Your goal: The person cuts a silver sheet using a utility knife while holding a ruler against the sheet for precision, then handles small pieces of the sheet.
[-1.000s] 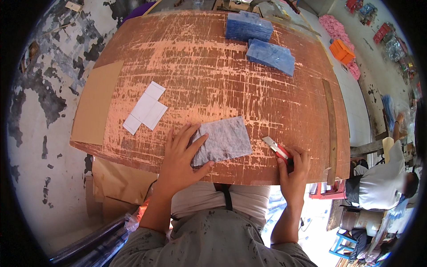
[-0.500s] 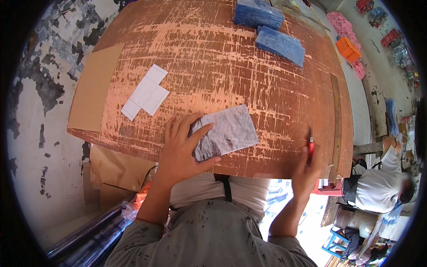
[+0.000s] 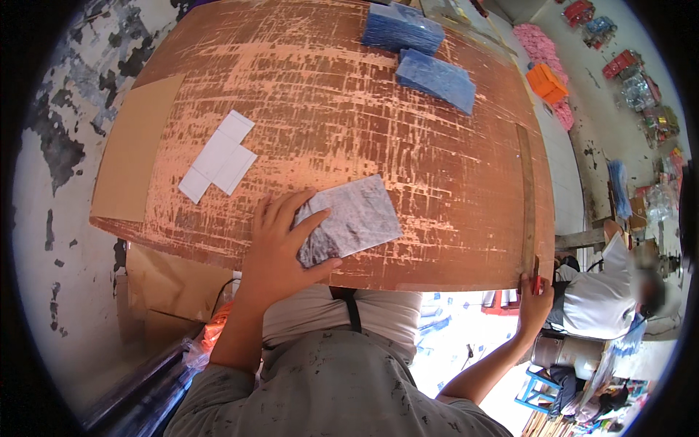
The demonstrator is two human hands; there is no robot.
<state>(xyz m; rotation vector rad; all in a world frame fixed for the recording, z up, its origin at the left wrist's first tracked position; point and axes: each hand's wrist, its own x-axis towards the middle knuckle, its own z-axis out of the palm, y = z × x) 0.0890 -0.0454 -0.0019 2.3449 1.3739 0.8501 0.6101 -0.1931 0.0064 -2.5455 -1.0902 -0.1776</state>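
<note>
My left hand (image 3: 280,244) grips the left end of a grey marbled rectangular piece (image 3: 353,218), its fingers at the far-left edge and its thumb at the near edge. The piece lies flat and slightly tilted on the worn brown table (image 3: 451,240). Over at the table's near right corner, my right hand (image 3: 535,306) is closed round a slim red-handled cutter (image 3: 538,283). Its fingers are at the near end of a long, narrow ruler (image 3: 527,197); whether they also grasp the ruler, I cannot tell.
A white cross-shaped paper template (image 3: 218,156) and a tan board (image 3: 138,149) lie on the left. Blue stacks (image 3: 404,30) (image 3: 437,80) stand at the far side. Beyond the right edge are an orange block (image 3: 546,82) and a seated person (image 3: 601,295).
My right hand has moved right with the cutter, reaching the ruler's near end. The whole view has shifted slightly; my left hand keeps its place on the marbled piece.
</note>
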